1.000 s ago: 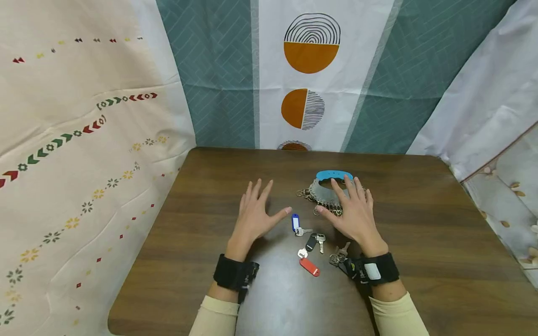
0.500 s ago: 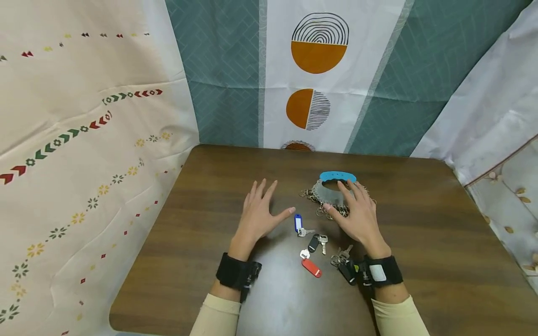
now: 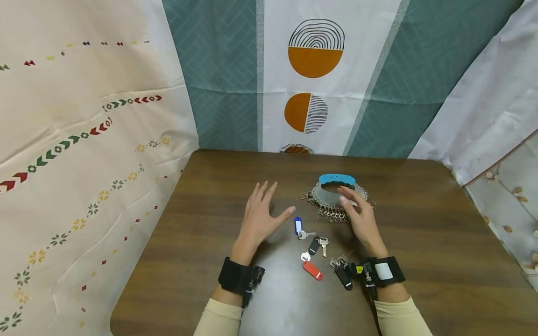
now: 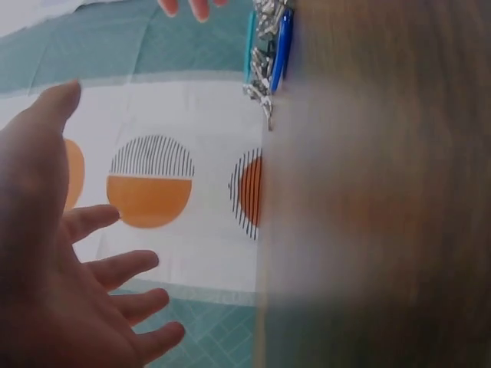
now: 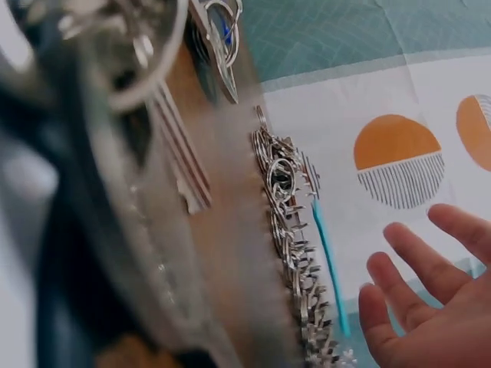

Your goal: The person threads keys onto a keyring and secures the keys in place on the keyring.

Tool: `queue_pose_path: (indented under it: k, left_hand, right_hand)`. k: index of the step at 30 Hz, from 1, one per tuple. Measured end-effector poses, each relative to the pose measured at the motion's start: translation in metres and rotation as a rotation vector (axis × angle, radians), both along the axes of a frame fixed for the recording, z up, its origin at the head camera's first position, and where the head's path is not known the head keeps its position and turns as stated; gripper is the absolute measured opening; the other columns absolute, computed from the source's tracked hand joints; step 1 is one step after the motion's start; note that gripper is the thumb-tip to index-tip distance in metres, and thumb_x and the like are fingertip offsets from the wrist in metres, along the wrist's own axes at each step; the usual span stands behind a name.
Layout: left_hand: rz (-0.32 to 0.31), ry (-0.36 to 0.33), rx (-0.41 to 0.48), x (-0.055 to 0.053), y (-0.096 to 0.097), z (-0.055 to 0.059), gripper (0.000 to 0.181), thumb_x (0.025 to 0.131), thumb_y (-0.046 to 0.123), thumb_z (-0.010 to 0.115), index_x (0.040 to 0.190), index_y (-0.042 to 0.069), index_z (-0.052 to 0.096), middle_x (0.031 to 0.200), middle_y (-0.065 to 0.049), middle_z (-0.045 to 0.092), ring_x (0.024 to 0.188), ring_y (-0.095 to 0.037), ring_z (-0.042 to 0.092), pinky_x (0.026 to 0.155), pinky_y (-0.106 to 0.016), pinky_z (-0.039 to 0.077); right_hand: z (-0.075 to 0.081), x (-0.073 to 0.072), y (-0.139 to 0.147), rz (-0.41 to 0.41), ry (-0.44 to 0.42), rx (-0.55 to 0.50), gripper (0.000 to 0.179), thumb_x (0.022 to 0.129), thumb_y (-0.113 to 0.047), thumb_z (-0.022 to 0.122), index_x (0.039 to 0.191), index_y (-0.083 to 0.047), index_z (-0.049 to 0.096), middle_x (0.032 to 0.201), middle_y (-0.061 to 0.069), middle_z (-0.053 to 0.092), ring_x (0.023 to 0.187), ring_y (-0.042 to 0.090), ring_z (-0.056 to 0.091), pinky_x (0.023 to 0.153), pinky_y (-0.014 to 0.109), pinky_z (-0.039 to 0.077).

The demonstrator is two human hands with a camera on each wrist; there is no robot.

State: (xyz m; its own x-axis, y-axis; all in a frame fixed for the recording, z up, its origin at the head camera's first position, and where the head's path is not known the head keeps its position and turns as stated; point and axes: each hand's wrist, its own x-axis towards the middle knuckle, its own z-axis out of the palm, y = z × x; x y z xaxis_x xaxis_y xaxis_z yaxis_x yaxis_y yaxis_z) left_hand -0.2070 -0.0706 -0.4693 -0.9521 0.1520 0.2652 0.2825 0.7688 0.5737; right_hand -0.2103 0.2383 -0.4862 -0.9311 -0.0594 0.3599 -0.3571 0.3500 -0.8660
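My left hand [image 3: 260,217] is held above the table, fingers straight and thumb spread, with nothing in it. Over the right front part of a grey ring-shaped holder [image 3: 329,198] hovers my right hand [image 3: 362,219], its fingers relaxed and holding nothing. The holder has a blue handle [image 3: 336,178] and many metal key rings [image 3: 332,214] around its rim. Between the hands lie keys with tags: a blue tag [image 3: 298,226], a black tag [image 3: 314,245], a red tag [image 3: 313,270]. Another black tag [image 3: 343,279] with its rings lies beside my right wrist.
A brown wooden table [image 3: 168,261] carries everything. Patterned cloth [image 3: 222,93] hangs behind its far edge, and pale printed cloth [image 3: 84,186] at the left. Black straps with cameras [image 3: 235,280] sit on both wrists.
My right hand's spread fingers have drawn closer together and the hand has turned. More of the holder's front key rings now shows. The left hand stays almost still; the head view has shifted slightly.
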Motion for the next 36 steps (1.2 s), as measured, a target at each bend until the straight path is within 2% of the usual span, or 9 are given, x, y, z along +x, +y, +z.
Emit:
queue_pose_path:
  k: [2, 6, 8, 12, 17, 20, 26, 31, 36]
  left_hand:
    - [0.0, 0.027, 0.03, 0.001, 0.002, 0.0, 0.094, 0.093, 0.078, 0.058, 0.167, 0.024, 0.036, 0.173, -0.009, 0.03, 0.161, -0.034, 0.018, 0.121, -0.07, 0.023]
    - [-0.017, 0.038, 0.08, 0.0, 0.006, -0.001, 0.091, 0.094, 0.078, 0.057, 0.167, 0.028, 0.035, 0.173, -0.004, 0.029, 0.162, -0.031, 0.018, 0.119, -0.072, 0.025]
    - [-0.022, 0.004, 0.101, 0.002, 0.006, -0.005, 0.089, 0.095, 0.077, 0.057, 0.167, 0.03, 0.033, 0.174, -0.002, 0.028, 0.162, -0.03, 0.017, 0.119, -0.072, 0.025]
    - [-0.028, -0.078, 0.169, 0.007, 0.006, -0.017, 0.088, 0.096, 0.074, 0.058, 0.167, 0.029, 0.033, 0.174, -0.001, 0.027, 0.162, -0.03, 0.017, 0.119, -0.071, 0.026]
    - [-0.031, -0.108, 0.228, 0.01, 0.007, -0.025, 0.087, 0.096, 0.073, 0.058, 0.167, 0.028, 0.034, 0.173, -0.001, 0.028, 0.162, -0.03, 0.018, 0.118, -0.072, 0.026]
    - [-0.036, -0.119, 0.237, 0.009, 0.007, -0.022, 0.088, 0.095, 0.075, 0.057, 0.167, 0.03, 0.034, 0.174, 0.0, 0.028, 0.162, -0.031, 0.019, 0.118, -0.072, 0.026]
    - [-0.046, -0.106, 0.25, -0.002, 0.008, -0.01, 0.088, 0.094, 0.078, 0.056, 0.166, 0.033, 0.034, 0.173, 0.003, 0.028, 0.161, -0.028, 0.021, 0.119, -0.069, 0.027]
    - [-0.056, -0.173, 0.254, 0.0, 0.008, -0.013, 0.092, 0.094, 0.079, 0.056, 0.167, 0.028, 0.033, 0.173, -0.005, 0.029, 0.159, -0.031, 0.025, 0.12, -0.068, 0.028]
    - [-0.09, -0.213, 0.232, 0.0, 0.011, -0.01, 0.091, 0.095, 0.076, 0.058, 0.167, 0.027, 0.033, 0.17, -0.008, 0.035, 0.156, -0.033, 0.034, 0.119, -0.064, 0.032]
  right_hand:
    - [-0.001, -0.002, 0.001, 0.015, -0.01, -0.062, 0.044, 0.114, -0.023, 0.052, 0.153, -0.003, 0.053, 0.15, 0.017, 0.059, 0.139, 0.033, 0.051, 0.104, 0.025, 0.043]
    - [-0.002, -0.007, 0.003, 0.003, -0.027, -0.15, 0.046, 0.115, -0.031, 0.047, 0.149, -0.001, 0.057, 0.146, 0.017, 0.062, 0.134, 0.029, 0.054, 0.105, 0.034, 0.042]
    - [-0.006, -0.006, 0.003, -0.001, -0.04, -0.159, 0.047, 0.116, -0.032, 0.045, 0.148, -0.001, 0.058, 0.145, 0.018, 0.063, 0.132, 0.029, 0.055, 0.102, 0.038, 0.043]
    - [-0.016, -0.005, 0.003, 0.009, -0.065, -0.17, 0.046, 0.116, -0.031, 0.043, 0.148, 0.0, 0.058, 0.143, 0.02, 0.063, 0.128, 0.033, 0.057, 0.097, 0.035, 0.047]
    - [-0.024, -0.006, 0.003, 0.03, -0.076, -0.205, 0.047, 0.117, -0.029, 0.043, 0.147, 0.005, 0.057, 0.141, 0.025, 0.063, 0.124, 0.031, 0.06, 0.093, 0.037, 0.049]
    - [-0.023, -0.007, 0.005, 0.035, -0.073, -0.197, 0.047, 0.116, -0.028, 0.042, 0.147, 0.005, 0.057, 0.141, 0.026, 0.063, 0.123, 0.027, 0.061, 0.094, 0.037, 0.049]
    - [-0.02, -0.013, 0.008, 0.017, -0.046, -0.211, 0.047, 0.116, -0.032, 0.045, 0.142, 0.003, 0.061, 0.135, 0.023, 0.067, 0.119, 0.029, 0.062, 0.091, 0.035, 0.048]
    - [-0.029, -0.014, 0.009, -0.026, -0.083, -0.2, 0.046, 0.114, -0.03, 0.051, 0.133, 0.01, 0.062, 0.124, 0.022, 0.073, 0.105, 0.025, 0.068, 0.079, 0.03, 0.051]
    - [-0.028, -0.017, 0.009, -0.028, -0.087, -0.219, 0.047, 0.114, -0.031, 0.052, 0.128, 0.013, 0.063, 0.113, 0.025, 0.074, 0.093, 0.024, 0.069, 0.07, 0.029, 0.05]
